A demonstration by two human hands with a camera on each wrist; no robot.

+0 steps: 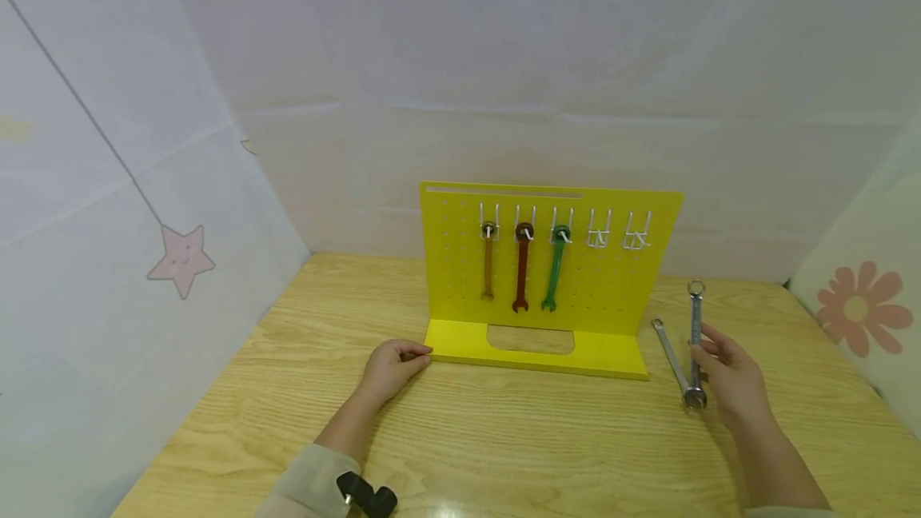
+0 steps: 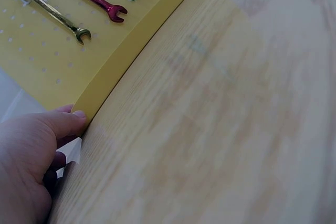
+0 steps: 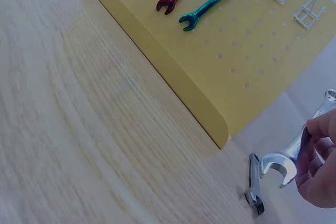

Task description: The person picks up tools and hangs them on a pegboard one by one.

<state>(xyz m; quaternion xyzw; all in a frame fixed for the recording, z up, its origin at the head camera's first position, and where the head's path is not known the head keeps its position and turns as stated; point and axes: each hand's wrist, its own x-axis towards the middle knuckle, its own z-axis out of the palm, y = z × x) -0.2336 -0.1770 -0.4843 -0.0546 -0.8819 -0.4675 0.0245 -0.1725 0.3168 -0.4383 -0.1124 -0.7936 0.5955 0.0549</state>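
Note:
My right hand [image 1: 734, 378] grips a large silver combination wrench [image 1: 695, 326] by its shaft, ring end up and open jaw down. A smaller silver wrench [image 1: 670, 354] lies on the table just left of it, its lower end partly behind the held one. At the other side, my left hand [image 1: 392, 370] pinches the front left corner of a yellow pegboard stand [image 1: 604, 354] between thumb and fingers. From the board's hooks hang a gold wrench [image 1: 488, 266], a red wrench [image 1: 522, 274] and a green wrench [image 1: 555, 274], ring ends up.
Two white wire hooks [image 1: 599, 230] on the board's right side carry nothing. The wooden table [image 1: 504, 438] spreads in front of the stand. Behind it hangs a pale cloth backdrop [image 1: 504, 134].

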